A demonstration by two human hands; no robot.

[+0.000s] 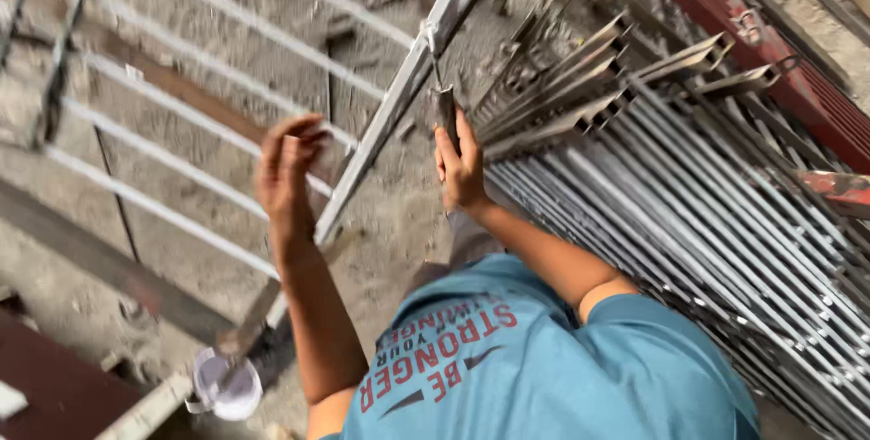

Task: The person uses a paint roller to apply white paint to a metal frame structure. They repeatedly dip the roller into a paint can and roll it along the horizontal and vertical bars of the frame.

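Observation:
My right hand point(460, 168) is closed around a narrow dark brush point(446, 112), whose tip meets the thick grey bar of a metal grille frame point(381, 132). The frame runs diagonally across the middle, with thin grey rails point(181, 87) branching off to the left. My left hand point(288, 168) is raised just left of that bar, its fingers curled together and blurred. Whether it holds anything is unclear. My teal shirt point(562, 367) fills the bottom of the view.
A small white paint tub point(227, 387) sits on the sandy ground point(399, 222) at the lower left. A stack of grey metal grilles point(707, 177) lies to the right, with a red beam point(797, 87) beyond it. A dark red surface point(54, 386) lies in the bottom left corner.

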